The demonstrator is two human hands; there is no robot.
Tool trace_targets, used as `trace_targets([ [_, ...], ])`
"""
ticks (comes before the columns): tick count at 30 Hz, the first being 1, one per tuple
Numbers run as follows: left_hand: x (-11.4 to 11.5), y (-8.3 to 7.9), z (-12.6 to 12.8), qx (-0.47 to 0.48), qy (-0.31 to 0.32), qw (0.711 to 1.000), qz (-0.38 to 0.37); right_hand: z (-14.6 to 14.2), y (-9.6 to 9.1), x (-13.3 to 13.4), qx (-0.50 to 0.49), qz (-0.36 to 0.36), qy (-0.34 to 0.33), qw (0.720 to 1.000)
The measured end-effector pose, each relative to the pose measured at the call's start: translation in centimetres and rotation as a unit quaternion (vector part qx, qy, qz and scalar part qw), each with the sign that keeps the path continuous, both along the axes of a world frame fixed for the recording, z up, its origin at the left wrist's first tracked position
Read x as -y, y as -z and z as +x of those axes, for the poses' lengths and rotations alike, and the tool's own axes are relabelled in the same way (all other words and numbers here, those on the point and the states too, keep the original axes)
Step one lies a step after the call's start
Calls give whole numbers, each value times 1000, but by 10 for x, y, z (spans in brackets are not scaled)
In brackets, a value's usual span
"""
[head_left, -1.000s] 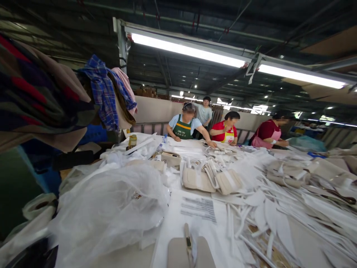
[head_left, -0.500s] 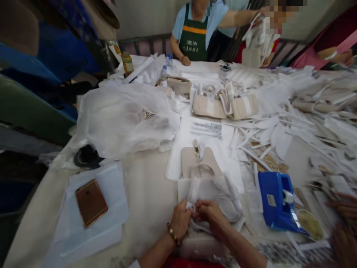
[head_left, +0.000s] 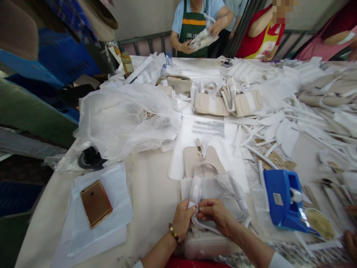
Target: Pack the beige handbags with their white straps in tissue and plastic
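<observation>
A beige handbag [head_left: 206,247] lies in front of me, with its flap [head_left: 192,160] spread away from me and a metal-clasped tab on top. White wrapping covers the bag strap [head_left: 196,188], which loops over the middle. My left hand [head_left: 182,219] is closed, pinching the wrapped strap between thumb and fingers. Close on its right, my right hand [head_left: 216,214] has its fingertips pressed together at the same spot. Whatever small piece those fingertips hold is hidden. Clear plastic and a looped cord lie just beyond my right hand.
A phone [head_left: 96,204] rests on white sheets at left, near a black tape roll [head_left: 91,158]. On the right stands a blue tape dispenser [head_left: 283,199]. Beyond are a large plastic bag [head_left: 125,119], wrapped beige bags [head_left: 212,105] and white strips. Co-workers stand across the table.
The view has shifted slightly. My hands stay at the strap, the right fingers a little more raised. Across the table, the co-worker in the green apron now holds a white-wrapped item with both hands.
</observation>
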State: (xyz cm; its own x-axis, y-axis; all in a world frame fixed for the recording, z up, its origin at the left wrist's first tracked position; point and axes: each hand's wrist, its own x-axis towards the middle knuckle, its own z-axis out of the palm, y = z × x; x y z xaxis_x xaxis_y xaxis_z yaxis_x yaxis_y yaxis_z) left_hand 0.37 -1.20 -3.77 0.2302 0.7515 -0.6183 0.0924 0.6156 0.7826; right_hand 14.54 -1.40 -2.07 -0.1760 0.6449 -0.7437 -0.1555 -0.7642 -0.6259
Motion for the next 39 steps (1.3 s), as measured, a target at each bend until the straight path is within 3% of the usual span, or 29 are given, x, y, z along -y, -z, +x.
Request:
trace_targets([
  [9,0,-4,0,24,-21,999,-15,-4,-9,-4,15,-52,41,998],
  [29,-3,-6,1,37,-24,999,-4,-11,-4,-7,63,9,-11,998],
  [39,-2,-8,-4,26,29,999,27,-14,0,-6,103,32,-22,994],
])
